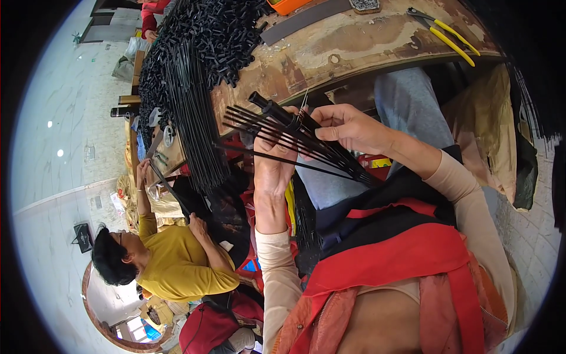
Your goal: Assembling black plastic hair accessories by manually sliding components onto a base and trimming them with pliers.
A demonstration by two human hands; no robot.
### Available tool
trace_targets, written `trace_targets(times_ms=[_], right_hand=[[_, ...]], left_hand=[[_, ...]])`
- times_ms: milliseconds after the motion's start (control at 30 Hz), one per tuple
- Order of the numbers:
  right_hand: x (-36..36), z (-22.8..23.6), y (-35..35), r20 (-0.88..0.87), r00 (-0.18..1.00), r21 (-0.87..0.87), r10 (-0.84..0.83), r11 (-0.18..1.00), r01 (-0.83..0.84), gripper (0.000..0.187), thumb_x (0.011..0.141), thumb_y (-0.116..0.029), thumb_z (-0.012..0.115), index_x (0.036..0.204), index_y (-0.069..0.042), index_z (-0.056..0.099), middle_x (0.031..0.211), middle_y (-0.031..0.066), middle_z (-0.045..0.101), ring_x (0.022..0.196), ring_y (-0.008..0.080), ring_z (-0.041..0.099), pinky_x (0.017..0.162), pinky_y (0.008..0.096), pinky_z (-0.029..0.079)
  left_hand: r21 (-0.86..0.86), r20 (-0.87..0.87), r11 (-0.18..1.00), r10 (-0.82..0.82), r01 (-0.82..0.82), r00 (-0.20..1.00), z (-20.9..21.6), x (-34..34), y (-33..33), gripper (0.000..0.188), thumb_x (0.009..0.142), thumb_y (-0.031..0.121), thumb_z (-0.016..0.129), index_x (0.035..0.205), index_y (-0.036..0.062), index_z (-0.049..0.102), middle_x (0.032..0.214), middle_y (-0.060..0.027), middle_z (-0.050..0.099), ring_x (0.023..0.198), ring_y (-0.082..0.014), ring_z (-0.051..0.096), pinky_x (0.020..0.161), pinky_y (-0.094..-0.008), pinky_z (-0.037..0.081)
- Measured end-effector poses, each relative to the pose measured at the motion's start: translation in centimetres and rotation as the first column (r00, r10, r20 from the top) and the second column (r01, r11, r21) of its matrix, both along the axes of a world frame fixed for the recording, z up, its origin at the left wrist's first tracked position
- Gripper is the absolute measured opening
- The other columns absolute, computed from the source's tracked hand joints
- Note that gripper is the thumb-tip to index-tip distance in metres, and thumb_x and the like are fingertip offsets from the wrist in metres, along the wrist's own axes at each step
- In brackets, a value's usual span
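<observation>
A bundle of thin black rods around a thicker black tube, resembling an umbrella frame, is held slantwise above my lap. My left hand is wrapped around it from below and behind, with the ribs fanning out across the palm. With closed fingers, my right hand pinches at the bundle near where the rods meet the tube. A thin, light metal wire sticks up between the two hands. Part of my left hand's fingers is hidden behind the rods.
A worn wooden table bears pliers with yellow handles, a dark flat strip, a heap of short black tubes and long black rods. To the left, a person in a yellow top handles a long dark piece.
</observation>
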State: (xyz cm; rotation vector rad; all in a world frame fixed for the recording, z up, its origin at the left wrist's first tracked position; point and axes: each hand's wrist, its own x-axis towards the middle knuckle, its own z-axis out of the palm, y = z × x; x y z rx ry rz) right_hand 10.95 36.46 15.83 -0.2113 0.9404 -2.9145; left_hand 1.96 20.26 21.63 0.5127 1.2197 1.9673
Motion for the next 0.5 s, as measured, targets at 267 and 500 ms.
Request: trace_targets(times_ms=[267, 500], right_hand=[[-0.6, -0.9, 0.2, 0.079, 0.996, -0.032, 0.046, 0.999, -0.044, 0.015, 0.091, -0.004, 0.062, 0.105, 0.001, 0.061, 0.098, 0.0038, 0.064, 0.090, 0.0099, 0.062, 0.082, 0.0246, 0.052], [-1.0, -2.3, 0.4, 0.120, 0.975, -0.209, 0.188, 0.965, -0.160, 0.012, 0.087, -0.004, 0.067, 0.099, 0.000, 0.066, 0.097, 0.0035, 0.066, 0.091, 0.0110, 0.063, 0.083, 0.0236, 0.049]], left_hand=[[0.006, 0.012, 0.999, -0.032, 0.031, 0.999, -1.3, -1.1, -0.6, 0.044, 0.085, 0.006, 0.070, 0.123, -0.0035, 0.052, 0.123, -0.0138, 0.057, 0.126, -0.0328, 0.050, 0.098, -0.0413, 0.049], [-0.067, -0.001, 0.984, -0.165, 0.164, 0.986, -2.1, -2.8, 0.2, 0.039, 0.091, 0.006, 0.060, 0.127, -0.0016, 0.048, 0.117, -0.0128, 0.060, 0.129, -0.0365, 0.045, 0.101, -0.0452, 0.049]])
